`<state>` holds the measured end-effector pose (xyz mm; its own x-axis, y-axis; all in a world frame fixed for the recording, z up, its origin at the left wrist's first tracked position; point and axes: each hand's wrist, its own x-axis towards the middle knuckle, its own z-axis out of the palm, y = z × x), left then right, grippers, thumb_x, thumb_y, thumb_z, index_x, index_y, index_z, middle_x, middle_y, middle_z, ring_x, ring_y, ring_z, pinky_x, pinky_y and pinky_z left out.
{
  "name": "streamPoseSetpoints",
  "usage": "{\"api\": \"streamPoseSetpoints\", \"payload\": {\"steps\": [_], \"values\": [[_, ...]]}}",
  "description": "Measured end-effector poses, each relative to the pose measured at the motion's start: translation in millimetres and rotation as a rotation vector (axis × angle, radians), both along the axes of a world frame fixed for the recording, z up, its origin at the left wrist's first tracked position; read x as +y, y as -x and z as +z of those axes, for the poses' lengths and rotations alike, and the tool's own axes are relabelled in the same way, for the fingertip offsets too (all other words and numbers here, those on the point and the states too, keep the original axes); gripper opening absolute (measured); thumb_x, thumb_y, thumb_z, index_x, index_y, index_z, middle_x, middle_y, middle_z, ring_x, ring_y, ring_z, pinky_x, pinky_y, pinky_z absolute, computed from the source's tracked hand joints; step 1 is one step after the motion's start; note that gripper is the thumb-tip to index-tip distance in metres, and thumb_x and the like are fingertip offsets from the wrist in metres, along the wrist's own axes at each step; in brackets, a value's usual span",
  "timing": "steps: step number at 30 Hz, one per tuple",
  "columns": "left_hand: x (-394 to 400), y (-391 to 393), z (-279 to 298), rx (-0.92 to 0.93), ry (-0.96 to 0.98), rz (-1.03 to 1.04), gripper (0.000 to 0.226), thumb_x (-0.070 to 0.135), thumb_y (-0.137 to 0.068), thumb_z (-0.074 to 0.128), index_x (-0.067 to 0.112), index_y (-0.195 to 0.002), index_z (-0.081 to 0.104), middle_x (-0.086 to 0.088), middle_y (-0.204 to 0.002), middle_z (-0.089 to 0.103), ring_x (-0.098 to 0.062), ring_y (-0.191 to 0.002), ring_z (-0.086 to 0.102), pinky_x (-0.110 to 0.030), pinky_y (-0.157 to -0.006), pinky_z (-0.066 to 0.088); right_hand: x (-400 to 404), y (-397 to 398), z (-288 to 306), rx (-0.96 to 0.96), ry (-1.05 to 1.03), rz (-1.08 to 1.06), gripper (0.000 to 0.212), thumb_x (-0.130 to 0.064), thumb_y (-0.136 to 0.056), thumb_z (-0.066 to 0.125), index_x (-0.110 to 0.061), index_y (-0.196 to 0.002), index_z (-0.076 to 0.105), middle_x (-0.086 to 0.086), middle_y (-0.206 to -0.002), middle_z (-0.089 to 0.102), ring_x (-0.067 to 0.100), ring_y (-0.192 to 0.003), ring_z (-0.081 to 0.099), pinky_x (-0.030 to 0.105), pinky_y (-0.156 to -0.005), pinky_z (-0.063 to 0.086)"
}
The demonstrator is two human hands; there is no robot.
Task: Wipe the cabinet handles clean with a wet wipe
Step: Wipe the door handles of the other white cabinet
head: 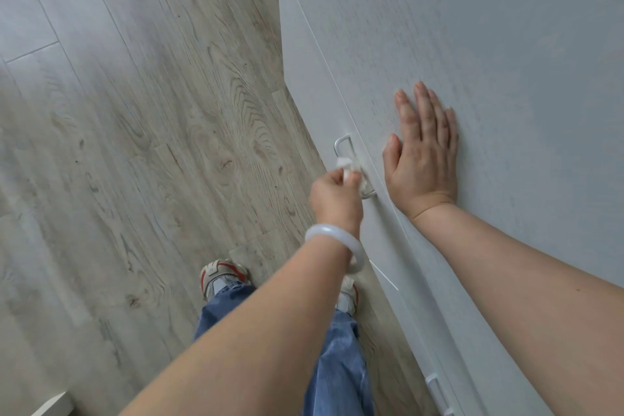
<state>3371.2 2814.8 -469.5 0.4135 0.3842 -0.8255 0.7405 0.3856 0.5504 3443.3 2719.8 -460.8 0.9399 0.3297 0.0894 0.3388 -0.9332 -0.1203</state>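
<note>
Left hand point(334, 199) pinches a white wipe point(347, 167) against the metal handle point(344, 145) on the cabinet point(506, 44) front. Right hand point(422, 159) lies flat on the cabinet top, fingers straight. Second handle point(437, 390) lower right.

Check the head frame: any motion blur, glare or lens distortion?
Head view: left hand and wet wipe slightly motion-blurred at the handle; right hand on the cabinet top sharp; light soft, no glare; wide-angle bends the cabinet edge; floor soft at the margins.
</note>
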Motion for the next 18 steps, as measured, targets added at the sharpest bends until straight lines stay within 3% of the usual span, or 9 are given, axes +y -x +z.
{"api": "streamPoseSetpoints", "payload": {"steps": [5,7,10,13,18], "values": [[2.4,3.4,-2.2,0.022,0.04,-0.093,0.02,0.02,-0.091,0.066,0.002,-0.085,0.071,-0.011,-0.075,0.067,-0.019,-0.064,0.058,-0.031,-0.064,0.051,0.2,-0.6,0.6,-0.004,0.007,0.001,0.061,-0.027,-0.091,0.035,-0.017,-0.15,0.031,0.009,-0.159,0.023,0.023,-0.147,0.021,0.045,-0.12,0.013],[17.5,-13.5,-2.4,-0.023,0.021,-0.021,0.018,0.019,-0.092,0.066,0.003,-0.083,0.07,-0.012,-0.078,0.068,-0.02,-0.067,0.061,-0.034,-0.067,0.054,0.3,-0.3,0.4,0.006,0.0,0.003,0.061,-0.027,-0.091,0.035,-0.017,-0.151,0.03,0.009,-0.159,0.023,0.023,-0.147,0.021,0.045,-0.12,0.013],[15.5,-18.2,-0.5,-0.032,-0.028,0.054,0.021,0.017,-0.093,0.062,0.016,-0.072,0.062,-0.004,-0.077,0.059,-0.016,-0.068,0.053,-0.027,-0.061,0.046,0.7,0.4,0.0,0.0,0.003,-0.006,0.061,-0.027,-0.091,0.035,-0.017,-0.151,0.03,0.009,-0.159,0.023,0.024,-0.147,0.021,0.045,-0.12,0.013],[-18.3,12.3,2.7,0.014,0.051,0.03,0.023,0.017,-0.093,0.061,0.021,-0.07,0.062,-0.001,-0.075,0.063,-0.015,-0.067,0.055,-0.027,-0.067,0.048,0.5,-0.3,0.2,-0.006,0.007,-0.008,0.061,-0.027,-0.091,0.035,-0.017,-0.151,0.031,0.009,-0.159,0.024,0.024,-0.146,0.022,0.044,-0.12,0.013],[-22.6,30.1,0.4,0.034,0.121,0.055,0.013,0.01,-0.092,0.064,0.018,-0.084,0.07,0.001,-0.079,0.07,-0.01,-0.068,0.061,-0.021,-0.064,0.049,1.4,1.0,1.7,-0.005,0.038,-0.011,0.061,-0.028,-0.091,0.034,-0.017,-0.151,0.03,0.009,-0.159,0.023,0.024,-0.147,0.022,0.044,-0.12,0.013]]}}
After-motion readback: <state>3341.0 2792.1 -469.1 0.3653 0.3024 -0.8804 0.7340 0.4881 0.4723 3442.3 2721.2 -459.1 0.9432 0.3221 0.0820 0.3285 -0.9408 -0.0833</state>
